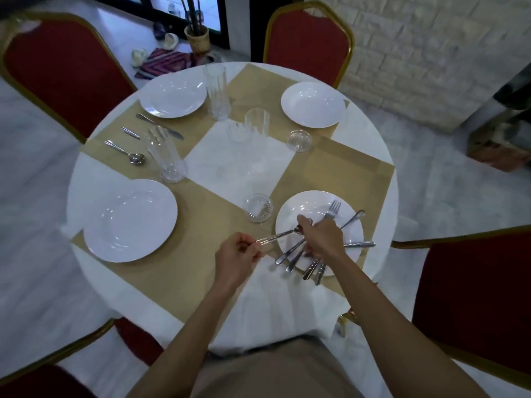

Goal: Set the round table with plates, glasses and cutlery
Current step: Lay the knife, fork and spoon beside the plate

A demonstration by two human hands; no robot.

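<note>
Head view, left hand [238,254] pinching spoon [280,235], right hand [323,238] gripping cutlery bunch [304,261] over plate [290,216], glass [258,207] beside.

Red chairs with gold frames [309,38] ringed the spot where the hands worked. Beyond them a pale marble floor [431,179] met a white brick wall [431,53], and a woven basket [197,38] stood beside dark window frames [184,12].

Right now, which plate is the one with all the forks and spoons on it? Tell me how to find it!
Start at the round table with four white plates. Look at the side nearest the person, on their right. That plate sits under the right hand, beside an upside-down glass. It alone has cutlery fanned across it; the other three are bare.
</note>
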